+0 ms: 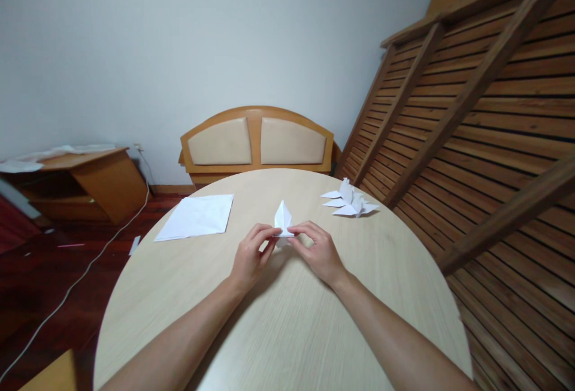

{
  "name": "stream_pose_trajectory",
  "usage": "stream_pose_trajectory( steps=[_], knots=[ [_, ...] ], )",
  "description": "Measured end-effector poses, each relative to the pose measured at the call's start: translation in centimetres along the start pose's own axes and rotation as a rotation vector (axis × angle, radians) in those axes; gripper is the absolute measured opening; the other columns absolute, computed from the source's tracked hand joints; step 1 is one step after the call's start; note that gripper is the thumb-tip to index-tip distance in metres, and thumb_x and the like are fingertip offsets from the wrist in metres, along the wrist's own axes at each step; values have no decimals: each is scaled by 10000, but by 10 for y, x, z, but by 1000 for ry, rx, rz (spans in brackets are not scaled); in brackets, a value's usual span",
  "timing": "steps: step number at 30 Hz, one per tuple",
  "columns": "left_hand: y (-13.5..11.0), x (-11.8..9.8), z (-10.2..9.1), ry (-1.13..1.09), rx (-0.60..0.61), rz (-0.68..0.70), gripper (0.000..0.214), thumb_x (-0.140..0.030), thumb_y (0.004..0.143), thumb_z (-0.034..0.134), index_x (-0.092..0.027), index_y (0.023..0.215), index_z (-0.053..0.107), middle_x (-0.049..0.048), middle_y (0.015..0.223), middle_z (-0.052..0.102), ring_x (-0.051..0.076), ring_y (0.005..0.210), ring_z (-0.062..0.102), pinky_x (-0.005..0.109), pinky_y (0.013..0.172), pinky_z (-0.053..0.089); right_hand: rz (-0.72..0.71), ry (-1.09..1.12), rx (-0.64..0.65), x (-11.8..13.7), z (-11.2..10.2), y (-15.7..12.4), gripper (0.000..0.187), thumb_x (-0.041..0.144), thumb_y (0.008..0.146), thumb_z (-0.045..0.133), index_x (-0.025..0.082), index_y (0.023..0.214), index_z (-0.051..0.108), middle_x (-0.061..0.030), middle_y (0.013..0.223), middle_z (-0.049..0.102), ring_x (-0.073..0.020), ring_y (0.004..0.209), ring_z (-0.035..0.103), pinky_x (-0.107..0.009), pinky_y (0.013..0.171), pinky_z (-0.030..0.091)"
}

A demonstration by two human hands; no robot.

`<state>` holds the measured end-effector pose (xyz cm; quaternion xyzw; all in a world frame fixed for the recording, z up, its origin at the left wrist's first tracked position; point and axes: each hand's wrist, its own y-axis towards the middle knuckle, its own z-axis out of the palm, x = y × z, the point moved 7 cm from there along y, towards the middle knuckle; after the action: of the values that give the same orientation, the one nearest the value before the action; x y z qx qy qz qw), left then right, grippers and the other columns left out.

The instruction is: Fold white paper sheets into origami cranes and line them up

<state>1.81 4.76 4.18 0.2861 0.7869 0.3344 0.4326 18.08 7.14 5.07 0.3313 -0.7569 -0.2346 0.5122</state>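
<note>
Between both hands is a small folded white paper, its pointed tip facing away from me and a crease running up its middle. My left hand pinches its left lower corner between thumb and fingers. At the right lower corner, my right hand pinches it the same way. The paper is held just above the table, and its underside is mostly hidden. Several finished folded paper figures with pointed wings sit close together to the right. A stack of white paper sheets lies flat to the left.
The round pale wooden table fills the foreground. Behind it stands a headboard with two padded panels. Wooden slats lean along the right. On the left are a low desk and a white cable across the dark floor.
</note>
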Motion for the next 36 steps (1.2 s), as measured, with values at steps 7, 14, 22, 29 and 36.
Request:
stream_pose_trajectory(
  steps=[7,14,22,29,36],
  knots=[
    [1,-2,-3,15,-6,-64,172,-182,935,541,-218,1023,685,51,943,578,155,863,621,284,737,577,8,-41,22,1,1,-1,107,249,903,655,264,988,719,-47,943,663,-209,930,632,-374,869,500],
    [1,1,2,-5,61,-120,139,-216,946,533,-205,993,664,56,967,603,147,846,623,242,660,564,-36,-62,33,6,1,-1,64,264,912,651,257,959,694,-54,982,642,-215,991,606,-374,903,475],
    [1,-1,7,-34,160,-163,148,-285,960,536,-185,986,642,56,924,626,146,822,613,231,646,535,-41,-107,139,6,8,0,95,303,949,610,252,961,690,-37,937,707,-219,938,623,-391,891,450],
    [-2,9,6,-96,74,-327,197,-351,956,545,-181,922,637,41,879,651,151,801,630,219,619,503,90,-8,122,-2,10,-2,164,313,944,603,246,1080,668,-46,1019,700,-206,980,637,-349,887,476],
    [-5,17,6,-126,47,-381,193,-360,936,561,-188,996,626,47,920,669,164,849,648,227,647,513,100,13,124,-5,10,-1,147,290,948,588,250,1015,712,-44,974,718,-205,938,655,-349,866,486]
  ],
)
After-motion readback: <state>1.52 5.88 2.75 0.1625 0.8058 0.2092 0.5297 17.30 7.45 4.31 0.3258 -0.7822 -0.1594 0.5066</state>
